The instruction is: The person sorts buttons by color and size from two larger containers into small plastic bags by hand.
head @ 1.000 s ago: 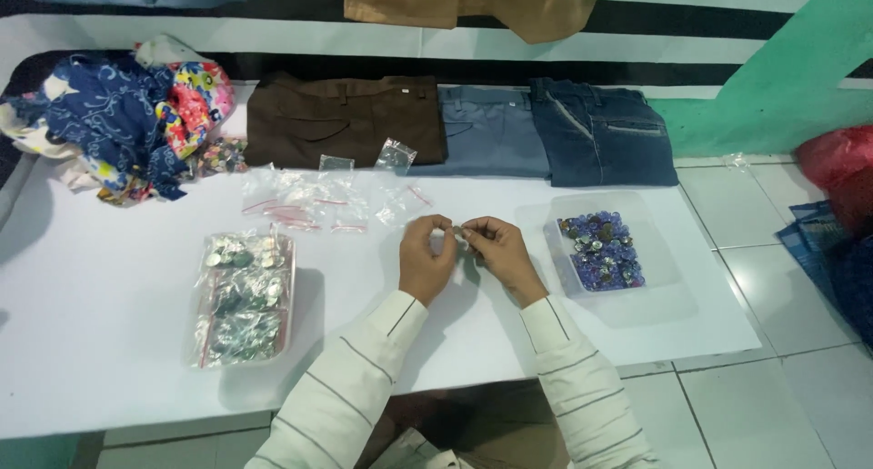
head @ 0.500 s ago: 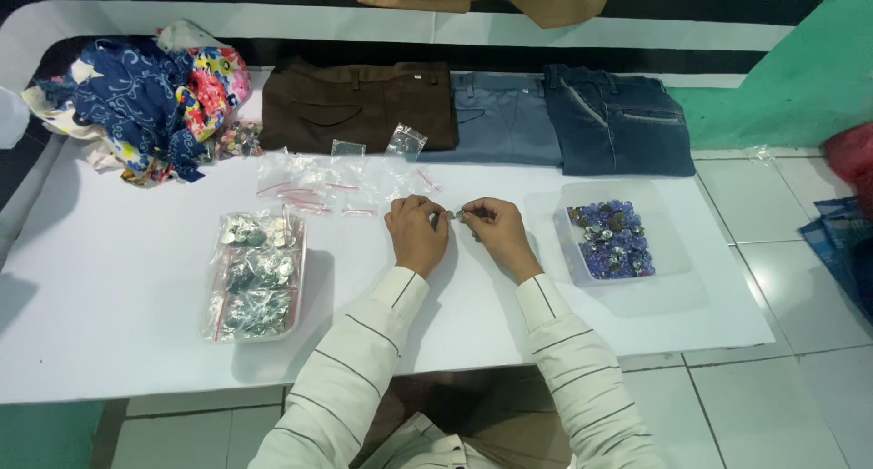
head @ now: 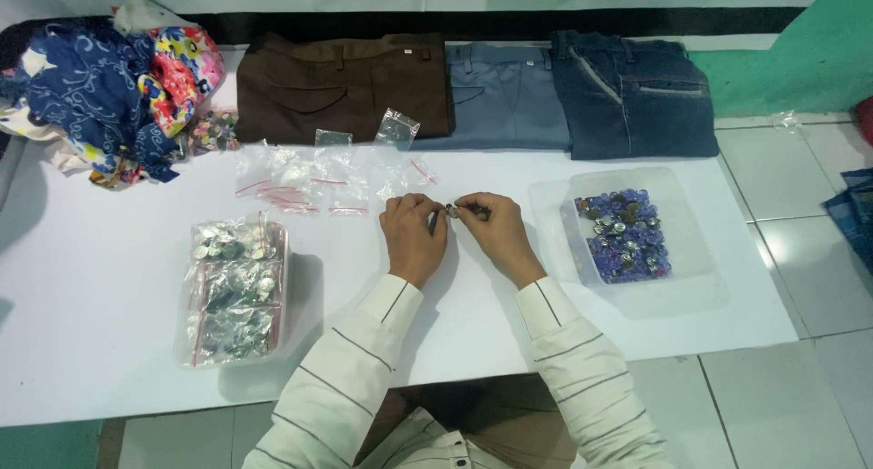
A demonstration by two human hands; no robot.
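Grip: left hand and right hand pinch 1 small metal button above the worktop | clear tub: loose buttons | clear tray: bagged buttons

Both hands pinch what looks like a small button.

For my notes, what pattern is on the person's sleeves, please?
Cream sleeves with thin dark stripes, head view.
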